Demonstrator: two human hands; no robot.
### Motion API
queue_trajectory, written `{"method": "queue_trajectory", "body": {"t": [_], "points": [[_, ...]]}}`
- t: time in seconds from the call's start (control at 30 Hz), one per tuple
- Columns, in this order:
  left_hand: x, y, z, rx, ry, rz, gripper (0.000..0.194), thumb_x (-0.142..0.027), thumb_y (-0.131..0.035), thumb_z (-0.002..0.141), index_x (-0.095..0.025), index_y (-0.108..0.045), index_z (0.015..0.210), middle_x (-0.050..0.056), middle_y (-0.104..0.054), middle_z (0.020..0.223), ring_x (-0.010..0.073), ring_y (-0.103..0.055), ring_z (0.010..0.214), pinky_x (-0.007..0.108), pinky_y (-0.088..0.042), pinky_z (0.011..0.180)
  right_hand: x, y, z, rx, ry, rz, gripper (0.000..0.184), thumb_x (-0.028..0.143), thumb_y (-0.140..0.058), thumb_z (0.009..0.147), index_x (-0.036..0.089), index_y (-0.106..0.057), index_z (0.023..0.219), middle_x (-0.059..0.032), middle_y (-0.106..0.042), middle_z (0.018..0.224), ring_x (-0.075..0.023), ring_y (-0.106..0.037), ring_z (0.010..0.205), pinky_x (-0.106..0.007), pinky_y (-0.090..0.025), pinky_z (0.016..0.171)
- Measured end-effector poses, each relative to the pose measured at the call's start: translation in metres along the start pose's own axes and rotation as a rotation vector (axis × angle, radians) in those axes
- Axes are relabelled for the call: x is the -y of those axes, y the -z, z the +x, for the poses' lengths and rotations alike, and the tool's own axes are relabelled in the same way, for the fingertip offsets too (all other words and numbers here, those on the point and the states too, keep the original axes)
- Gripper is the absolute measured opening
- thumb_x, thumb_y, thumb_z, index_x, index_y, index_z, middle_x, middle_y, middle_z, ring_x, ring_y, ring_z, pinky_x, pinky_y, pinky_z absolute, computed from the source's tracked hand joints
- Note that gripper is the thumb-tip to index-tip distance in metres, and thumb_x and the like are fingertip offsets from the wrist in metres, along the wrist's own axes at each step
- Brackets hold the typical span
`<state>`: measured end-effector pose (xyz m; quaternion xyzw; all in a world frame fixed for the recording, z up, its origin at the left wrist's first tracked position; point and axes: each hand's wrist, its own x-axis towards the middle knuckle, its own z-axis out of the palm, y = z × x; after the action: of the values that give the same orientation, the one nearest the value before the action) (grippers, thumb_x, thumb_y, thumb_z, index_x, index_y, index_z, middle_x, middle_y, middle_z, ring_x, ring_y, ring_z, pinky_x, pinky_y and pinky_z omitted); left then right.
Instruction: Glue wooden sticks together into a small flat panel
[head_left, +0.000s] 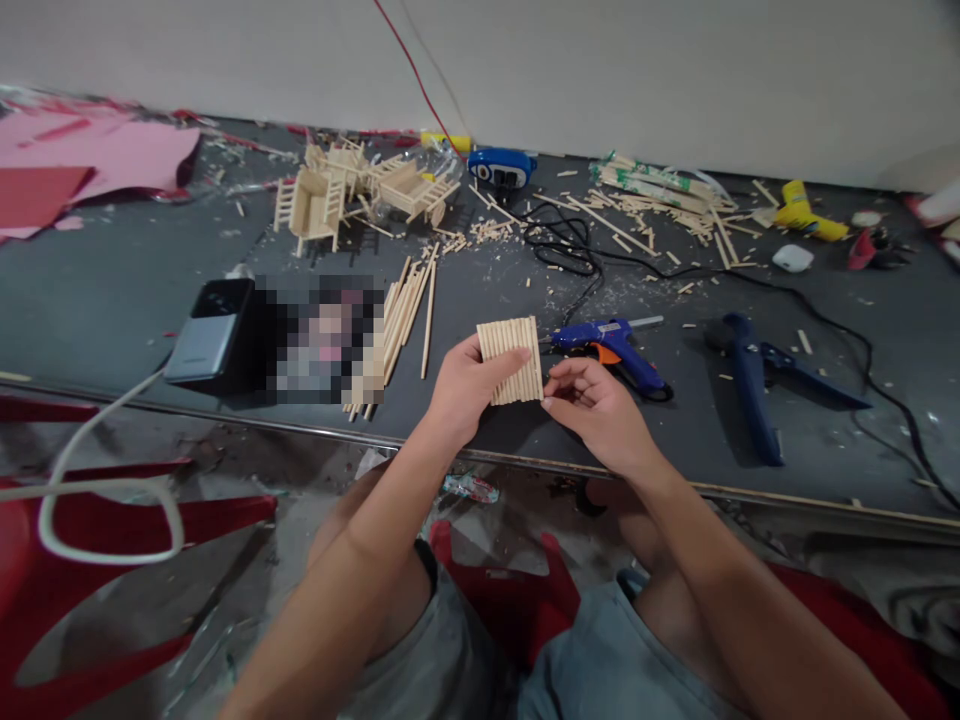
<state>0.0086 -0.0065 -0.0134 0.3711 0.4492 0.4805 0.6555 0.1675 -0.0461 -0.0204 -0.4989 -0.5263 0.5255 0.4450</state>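
A small flat panel of pale wooden sticks (512,378), set side by side with one stick across the right end, is held up above the table's front edge. My left hand (469,385) grips it from the left, thumb pressed over its face. At the panel's lower right corner is my right hand (592,405), fingers curled and thumb and forefinger drawn together; whether something tiny lies between them I cannot tell. Just behind that hand lies a blue glue gun (611,345) with an orange trigger and a glue stick in its back.
Loose sticks (409,310) lie left of my hands, beside a power bank (210,330). Small stick-built carts (315,205) stand behind. A blue power strip (502,167), black cable (750,275), stick offcuts (660,205) and a dark blue cutter (754,390) occupy the back and right.
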Motion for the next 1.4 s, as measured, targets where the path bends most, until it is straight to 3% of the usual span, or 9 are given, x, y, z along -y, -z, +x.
{"method": "queue_trajectory", "body": {"t": [0.8,1.03,1.4], "points": [[0.000,-0.002,-0.002,0.020,0.027,0.006,0.029,-0.034,-0.075,0.063,-0.016,-0.066,0.084,0.003,-0.068,0.076,0.0134,-0.060,0.062,0.026,-0.048,0.059,-0.001,0.000,0.000,-0.049,-0.004,0.053,0.018,0.022,-0.064,0.075,0.023,-0.060,0.092,0.0003,-0.063,0.084,-0.0135,-0.058,0.079,-0.031,-0.045,0.078],[-0.005,-0.006,-0.009,0.130,0.050,0.124,0.028,-0.031,-0.074,0.065,-0.015,-0.069,0.088,0.004,-0.070,0.082,0.0139,-0.061,0.068,0.026,-0.048,0.065,-0.010,0.001,0.003,-0.176,-0.017,0.185,0.013,0.032,-0.067,0.076,0.024,-0.066,0.086,0.0020,-0.061,0.079,-0.0107,-0.053,0.068,-0.027,-0.043,0.068],[-0.002,-0.005,-0.008,0.169,0.052,0.210,0.033,-0.033,-0.074,0.067,-0.015,-0.069,0.094,0.005,-0.070,0.086,0.0146,-0.062,0.072,0.029,-0.050,0.069,-0.008,0.001,0.005,-0.192,-0.032,0.338,0.008,0.025,-0.071,0.072,0.023,-0.068,0.079,0.0051,-0.058,0.068,-0.0070,-0.047,0.060,-0.022,-0.038,0.059]]}}
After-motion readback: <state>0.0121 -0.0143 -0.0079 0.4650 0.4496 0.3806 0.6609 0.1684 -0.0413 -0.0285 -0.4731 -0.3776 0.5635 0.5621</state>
